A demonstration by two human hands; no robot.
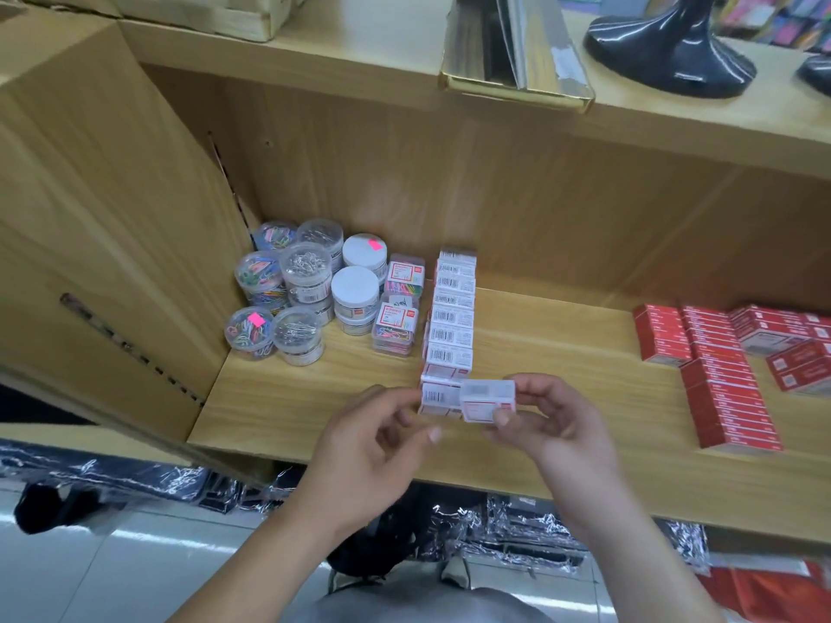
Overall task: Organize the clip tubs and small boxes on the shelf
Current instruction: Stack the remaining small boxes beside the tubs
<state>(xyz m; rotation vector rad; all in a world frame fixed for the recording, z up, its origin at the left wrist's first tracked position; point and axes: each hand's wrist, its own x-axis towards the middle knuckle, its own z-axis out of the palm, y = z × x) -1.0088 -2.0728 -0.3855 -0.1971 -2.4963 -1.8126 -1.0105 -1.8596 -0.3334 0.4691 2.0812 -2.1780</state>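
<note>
Head view. We see the right hand (553, 420) pinching a small white box (488, 400). The thumb is on the box's near face and the fingers (524, 391) wrap the right end, a narrow grip. The box sits to the left of the palm, out at the fingertips and slightly tilted. It is held above the front part of the shelf (292, 411).

The held box overlaps the right part of the front box in the row of white boxes (452, 326). That row runs from the hands back toward the rear wall, barcodes up.

The left hand (377, 438) has loosely curled fingers and grips nothing that we can see. Its fingertips are just beside the left end of the row's front box; we cannot tell whether they touch.

The clip tubs (297, 285) are bunched in the back left corner, some stacked. Two clear square boxes (398, 303) of coloured clips stand between the tubs and the row.

Red boxes (719, 375) are lined up on the right, well apart from the hands. On the upper shelf are a gold box (517, 83) and a black stand base (670, 51).
</note>
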